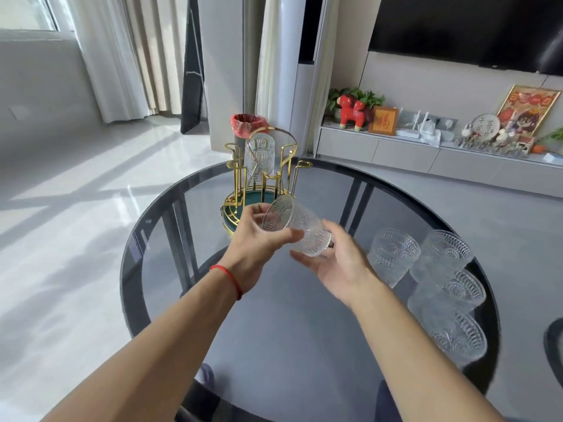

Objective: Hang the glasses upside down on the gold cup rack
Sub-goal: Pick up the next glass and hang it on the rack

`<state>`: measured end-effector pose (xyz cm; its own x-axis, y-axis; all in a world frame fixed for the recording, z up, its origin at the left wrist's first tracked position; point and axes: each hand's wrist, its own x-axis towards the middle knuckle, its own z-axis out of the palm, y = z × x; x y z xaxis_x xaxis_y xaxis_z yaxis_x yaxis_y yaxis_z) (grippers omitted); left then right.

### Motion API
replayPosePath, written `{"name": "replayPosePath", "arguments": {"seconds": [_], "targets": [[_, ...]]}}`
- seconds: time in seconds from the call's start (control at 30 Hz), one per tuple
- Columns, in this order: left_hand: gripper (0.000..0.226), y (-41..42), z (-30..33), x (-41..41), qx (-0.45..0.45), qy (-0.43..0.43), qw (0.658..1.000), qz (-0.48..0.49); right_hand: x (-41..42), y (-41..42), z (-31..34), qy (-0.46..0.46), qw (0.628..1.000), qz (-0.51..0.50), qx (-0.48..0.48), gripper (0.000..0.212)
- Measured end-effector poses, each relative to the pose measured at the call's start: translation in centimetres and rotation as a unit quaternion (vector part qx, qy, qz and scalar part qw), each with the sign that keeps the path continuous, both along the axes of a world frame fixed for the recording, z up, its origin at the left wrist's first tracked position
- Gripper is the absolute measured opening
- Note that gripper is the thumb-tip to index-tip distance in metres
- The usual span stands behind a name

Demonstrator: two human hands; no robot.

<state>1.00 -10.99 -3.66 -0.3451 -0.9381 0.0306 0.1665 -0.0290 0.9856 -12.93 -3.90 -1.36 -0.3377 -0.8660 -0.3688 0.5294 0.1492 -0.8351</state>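
Near the centre of the frame, a clear embossed glass (294, 228) was held on its side above the round dark glass table (274, 345), its open mouth turned toward the upper left. The left hand (256, 242), a red string bracelet (227, 280) on its wrist, grasped the glass near the rim, thumb along the lower side and fingers over the top. The right hand (338, 263) lay palm up and released beneath the glass's base, its fingers spread; whether they touched the glass could not be told. Just above the hands stood the gold cup rack (265, 184) on its green round base, at the far edge of the table. One glass already hung upside down on the rack (259, 156), in the upper middle of the frame. Four more glasses waited on the table at the right: one (393, 254) nearest the hands, another (441, 254) beside it, a third (451, 295) below them, and a fourth (457, 339) lowest.
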Motion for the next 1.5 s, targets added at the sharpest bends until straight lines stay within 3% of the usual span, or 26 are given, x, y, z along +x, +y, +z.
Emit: {"name": "replayPosePath", "arguments": {"seconds": [0.1,0.2,0.3,0.4,0.5,0.6,0.77,1.07,1.5], "targets": [[0.089,-0.7,-0.4,-0.1,0.005,-0.008,1.0,-0.012,-0.7,-0.8,0.5,0.001,1.0,-0.002,-0.001,0.027],[0.086,-1.1,-0.9,-0.2,-0.116,-0.154,0.981,-0.004,-2.2,-1.3,1.8,0.068,0.996,-0.052,-0.014,0.013],[0.08,-1.5,-2.1,-0.1,-0.239,-0.276,0.93,0.031,-3.9,-1.6,3.6,0.207,0.964,-0.162,-0.034,0.031],[0.067,-2.3,-3.7,-0.2,-0.336,-0.406,0.849,0.041,-5.5,-2.8,5.8,0.276,0.929,-0.242,-0.047,0.052],[0.064,-2.3,-5.5,-0.4,-0.367,-0.514,0.774,0.042,-7.0,-5.8,8.3,0.314,0.911,-0.261,-0.057,0.068],[0.073,-1.9,-6.9,-0.8,-0.368,-0.558,0.742,0.037,-8.2,-9.3,9.8,0.38,0.886,-0.256,-0.075,0.072],[0.076,-2.0,-8.3,-1.3,-0.361,-0.585,0.726,0.029,-9.7,-14.1,10.2,0.461,0.861,-0.184,-0.109,0.073],[0.077,-1.9,-8.2,-1.5,-0.351,-0.59,0.726,0.036,-9.9,-18.9,10.1,0.514,0.847,-0.031,-0.131,0.073],[0.075,-1.8,-7.9,-1.3,-0.348,-0.588,0.729,0.038,-10.1,-21.2,7.9,0.489,0.841,0.202,-0.112,0.065]]}}
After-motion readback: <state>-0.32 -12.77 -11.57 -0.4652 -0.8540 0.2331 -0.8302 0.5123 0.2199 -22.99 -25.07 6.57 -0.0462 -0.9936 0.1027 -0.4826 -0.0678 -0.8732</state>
